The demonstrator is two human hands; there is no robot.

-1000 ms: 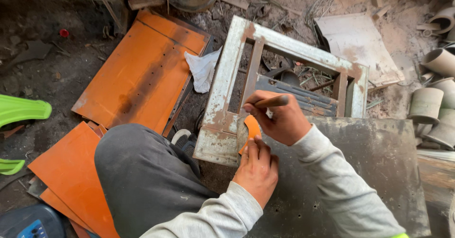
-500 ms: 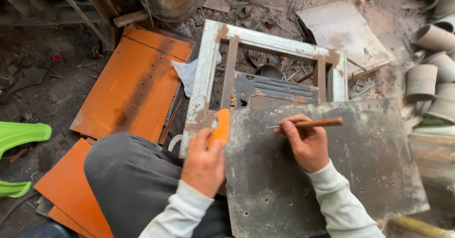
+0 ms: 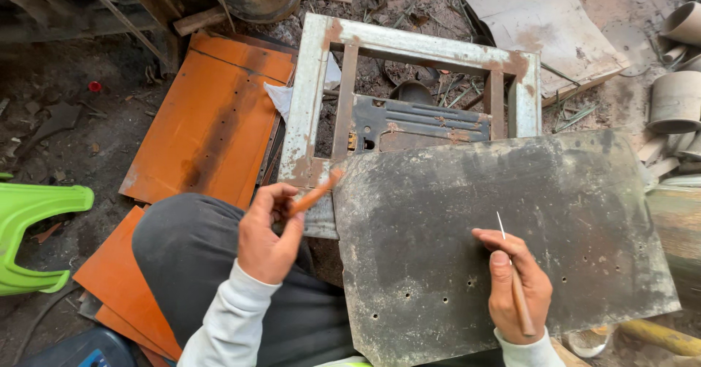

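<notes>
Right hand [image 3: 515,287], at 5 o'clock, was closed around a brown-handled scriber [image 3: 513,276] whose thin tip touched the grey metal sheet [image 3: 467,206] lying centre-right. Left hand [image 3: 266,232], at 7 o'clock, pinched a small orange strip [image 3: 314,195] between thumb and curled fingers at the sheet's left edge. Beyond lay a rusted white frame [image 3: 409,46] at 12 o'clock and orange panels [image 3: 212,119] at 10 o'clock

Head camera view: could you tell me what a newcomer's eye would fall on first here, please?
First, the big grey metal sheet filling the lower right, where the right hand holds a thin pointed scriber with its tip on the sheet. Beside it, the left hand grips a small orange piece at the sheet's left edge. Behind stand a rusty whitish metal frame and bright orange panels at left.
</notes>
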